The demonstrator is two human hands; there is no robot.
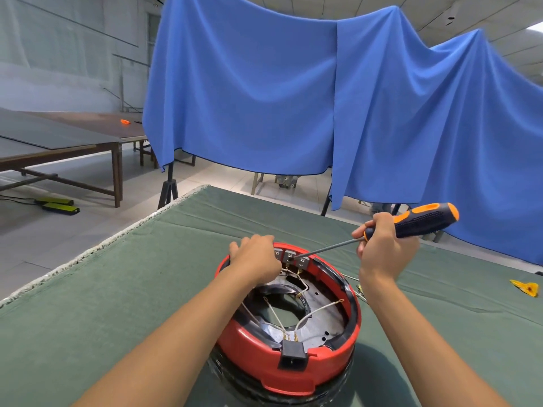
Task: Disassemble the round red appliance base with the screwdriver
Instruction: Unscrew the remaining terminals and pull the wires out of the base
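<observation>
The round red appliance base lies open side up on the green table cloth, with wires, a metal plate and a black power socket showing inside. My left hand rests on its far rim, fingers curled over the edge beside the grey terminal blocks. My right hand grips the screwdriver by its black and orange handle. The long shaft slants down to the left, and its tip sits at the middle terminal block.
A small yellow and red piece lies on the cloth at the far right. Thin loose wires trail beside the base's right side. A blue cloth hangs behind the table. Wooden tables stand at the left.
</observation>
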